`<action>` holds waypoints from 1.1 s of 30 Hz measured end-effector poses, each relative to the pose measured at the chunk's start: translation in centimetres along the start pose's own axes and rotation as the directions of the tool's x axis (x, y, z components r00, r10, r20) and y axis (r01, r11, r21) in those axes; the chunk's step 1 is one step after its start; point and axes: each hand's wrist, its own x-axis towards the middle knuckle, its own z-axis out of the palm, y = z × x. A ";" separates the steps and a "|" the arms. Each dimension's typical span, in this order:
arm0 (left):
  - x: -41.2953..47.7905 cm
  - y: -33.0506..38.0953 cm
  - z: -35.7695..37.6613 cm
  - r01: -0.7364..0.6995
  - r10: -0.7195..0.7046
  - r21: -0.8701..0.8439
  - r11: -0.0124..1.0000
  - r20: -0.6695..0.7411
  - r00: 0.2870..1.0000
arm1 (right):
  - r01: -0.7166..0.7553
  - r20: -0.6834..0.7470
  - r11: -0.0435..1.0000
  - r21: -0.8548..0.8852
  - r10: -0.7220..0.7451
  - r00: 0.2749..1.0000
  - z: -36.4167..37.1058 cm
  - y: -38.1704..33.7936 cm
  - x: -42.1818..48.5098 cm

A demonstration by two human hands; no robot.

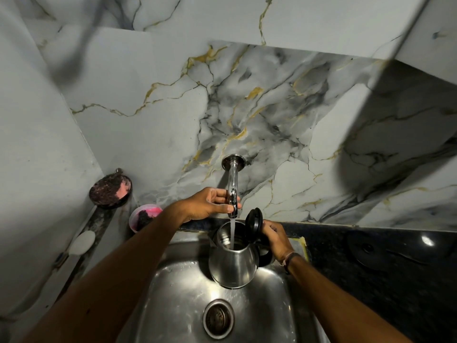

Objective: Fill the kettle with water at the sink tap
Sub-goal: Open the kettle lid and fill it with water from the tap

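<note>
left hand (pixel 207 203) fingers curled closed in a grip, arm extended; right hand (pixel 273 237) closed, wrist banded.

Shiny steel kettle (pixel 231 266) & sink (pixel 178 280); glossy marble wall (pixel 247 107).

Home kitchen: steel sink (pixel 173 280), marble-patterned wall (pixel 247 107).

There is one steel kettle (pixel 231 263), one tap (pixel 232 189), one sink (pixel 267 305) with one drain (pixel 218 319), two hands, two pink scrub dishes at 9 o'clock, and one white soap bar (pixel 81 242).
</note>
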 end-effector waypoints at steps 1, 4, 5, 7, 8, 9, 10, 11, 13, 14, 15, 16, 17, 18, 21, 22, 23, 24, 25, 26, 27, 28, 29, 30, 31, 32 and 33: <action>0.0 0.0 0.0 0.000 0.000 0.001 1.000 -0.001 1.000 | -0.002 -0.001 1.000 -0.003 0.002 1.000 0.0 0.1 0.0; -0.1 0.1 0.0 -0.003 0.003 0.010 1.000 -0.005 1.000 | -0.003 0.001 1.000 -0.002 0.003 1.000 0.0 0.2 0.1; -0.1 0.1 0.1 -0.004 0.004 0.010 1.000 -0.006 1.000 | -0.005 -0.001 1.000 0.001 0.005 1.000 0.0 0.3 0.1; -0.1 0.2 0.1 -0.002 0.002 0.006 1.000 -0.005 1.000 | -0.004 -0.001 1.000 0.008 0.004 1.000 0.0 0.4 0.1; -0.1 0.2 0.1 0.000 0.000 0.005 1.000 -0.004 1.000 | -0.003 0.001 1.000 0.009 0.003 1.000 0.0 0.5 0.1; -0.2 0.2 0.1 0.002 -0.002 0.005 1.000 -0.004 1.000 | 0.000 0.005 1.000 0.009 0.000 1.000 0.0 0.6 0.1; -0.2 0.2 0.1 0.003 -0.003 0.005 1.000 -0.005 1.000 | 0.003 0.009 1.000 0.007 -0.003 1.000 0.0 0.6 0.1; -0.2 0.2 0.1 0.004 -0.004 0.006 1.000 -0.006 1.000 | 0.005 0.011 1.000 0.005 -0.005 1.000 0.0 0.6 0.0; -0.2 0.3 0.2 0.002 -0.002 0.011 1.000 -0.007 1.000 | 0.006 0.014 1.000 0.007 -0.006 1.000 0.0 0.7 0.0; -0.3 0.3 0.2 0.001 -0.001 0.014 1.000 -0.008 1.000 | 0.005 0.015 1.000 0.012 -0.005 1.000 0.0 0.7 0.0; -0.3 0.3 0.2 0.001 -0.001 0.016 1.000 -0.008 1.000 | 0.004 0.016 1.000 0.016 -0.004 1.000 0.0 0.8 0.1; -0.3 0.4 0.2 0.003 -0.003 0.018 1.000 -0.008 1.000 | 0.002 0.017 1.000 0.017 -0.003 1.000 0.0 0.8 0.2; -0.3 0.4 0.2 0.006 -0.006 0.017 1.000 -0.006 1.000 | 0.001 0.018 1.000 0.015 -0.001 1.000 0.0 0.9 0.2; -0.3 0.4 0.1 0.009 -0.008 0.014 1.000 -0.005 1.000 | 0.000 0.019 1.000 0.011 -0.001 1.000 0.0 1.0 0.2; -0.3 0.4 0.1 0.012 -0.012 0.009 1.000 -0.004 1.000 | 0.005 0.018 1.000 0.013 -0.005 1.000 0.0 1.0 0.3; -0.3 0.4 0.1 0.011 -0.011 0.012 1.000 -0.004 1.000 | 0.006 0.018 1.000 0.016 -0.006 1.000 0.0 1.0 0.2; -0.3 0.4 0.1 0.009 -0.009 0.016 1.000 -0.004 1.000 | 0.008 0.018 1.000 0.013 -0.008 1.000 0.1 1.0 0.2; -0.3 0.4 0.1 0.005 -0.005 0.020 1.000 -0.004 1.000 | 0.012 0.017 1.000 0.006 -0.013 1.000 0.1 1.0 0.2; -0.3 0.3 0.0 0.000 0.001 0.024 1.000 -0.006 1.000 | 0.017 0.016 1.000 -0.003 -0.017 1.000 0.0 1.0 0.2; -0.4 0.3 0.1 -0.005 0.005 0.028 1.000 -0.014 1.000 | 0.018 0.012 1.000 -0.010 -0.018 1.000 0.0 1.0 0.2; -0.5 0.3 0.2 -0.005 0.006 0.033 0.999 -0.026 1.000 | 0.018 0.006 1.000 -0.015 -0.017 1.000 0.0 1.0 0.2; -0.6 0.3 0.4 -0.003 0.004 0.040 0.999 -0.045 0.999 | 0.016 0.000 1.000 -0.015 -0.016 1.000 0.0 1.0 0.2; -0.7 0.2 0.7 -0.001 0.005 0.052 0.999 -0.072 0.997 | 0.014 -0.004 1.000 -0.013 -0.014 1.000 0.0 1.1 0.2; -0.8 0.2 1.0 -0.003 0.011 0.073 0.997 -0.111 0.994 | 0.013 -0.003 1.000 -0.012 -0.013 1.000 0.0 1.1 0.2; -0.8 0.1 1.4 0.000 0.017 0.104 0.995 -0.163 0.986 | 0.015 0.003 1.000 -0.014 -0.015 1.000 0.0 1.1 0.2; -0.9 0.0 1.8 0.015 0.017 0.139 0.990 -0.223 0.975 | 0.018 0.011 1.000 -0.018 -0.018 1.000 -0.1 1.2 0.3; -0.9 0.1 2.4 0.041 0.012 0.175 0.984 -0.291 0.957 | 0.021 0.019 1.000 -0.021 -0.021 1.000 0.0 1.3 0.3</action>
